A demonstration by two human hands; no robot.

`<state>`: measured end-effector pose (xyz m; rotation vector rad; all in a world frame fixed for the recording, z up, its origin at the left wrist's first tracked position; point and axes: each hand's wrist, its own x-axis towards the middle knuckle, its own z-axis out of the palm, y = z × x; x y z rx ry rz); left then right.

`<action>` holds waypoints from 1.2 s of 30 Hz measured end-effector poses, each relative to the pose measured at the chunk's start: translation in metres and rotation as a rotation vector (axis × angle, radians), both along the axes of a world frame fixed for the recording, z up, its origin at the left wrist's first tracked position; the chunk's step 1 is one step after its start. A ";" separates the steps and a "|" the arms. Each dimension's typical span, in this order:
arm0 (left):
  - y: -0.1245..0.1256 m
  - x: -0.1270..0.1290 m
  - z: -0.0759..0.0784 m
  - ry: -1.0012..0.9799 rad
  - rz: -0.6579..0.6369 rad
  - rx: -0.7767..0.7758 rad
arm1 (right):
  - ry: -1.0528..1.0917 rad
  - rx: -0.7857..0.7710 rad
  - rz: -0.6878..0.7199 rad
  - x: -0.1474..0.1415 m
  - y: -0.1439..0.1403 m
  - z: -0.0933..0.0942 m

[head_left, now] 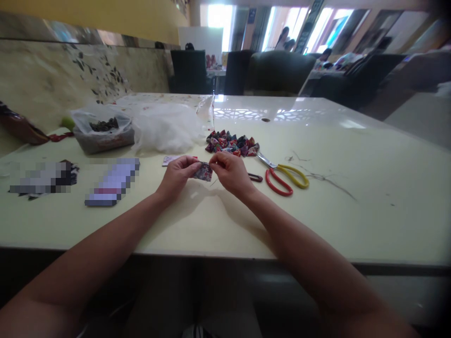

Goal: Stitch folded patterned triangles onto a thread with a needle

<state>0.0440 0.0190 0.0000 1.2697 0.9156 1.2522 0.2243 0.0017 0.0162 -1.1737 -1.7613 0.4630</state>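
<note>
A: Where does the small patterned fabric piece [203,172] lie?

B: Mid-surface, off the near edge, between both hands. Left hand [178,172] pinches its left end; right hand [229,172] pinches the upper right edge. Long axis runs left-right; both hands equally near.

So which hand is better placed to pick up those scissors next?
Probably the right hand: the scissors lie just beside it on the table, while the left hand sits farther away, pinching the fabric piece.
</note>
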 end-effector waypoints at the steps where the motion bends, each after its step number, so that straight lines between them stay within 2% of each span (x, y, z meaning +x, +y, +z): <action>1: 0.000 0.000 0.000 0.000 0.001 0.002 | 0.000 0.001 0.000 0.000 0.000 0.000; 9: 0.000 -0.001 0.000 0.008 -0.001 0.030 | -0.005 0.004 0.004 0.000 0.001 -0.001; 18: -0.001 -0.001 -0.001 0.170 0.058 0.203 | -0.028 0.029 0.014 -0.003 -0.001 -0.002; 25: 0.001 0.000 -0.001 0.048 0.023 0.084 | 0.014 0.031 0.009 -0.004 0.000 -0.003; 29: 0.002 0.000 -0.001 -0.017 -0.032 0.011 | 0.038 0.030 0.030 -0.003 0.002 -0.004; 36: 0.004 -0.001 -0.001 -0.068 -0.054 -0.044 | 0.092 0.001 0.100 0.002 0.006 -0.007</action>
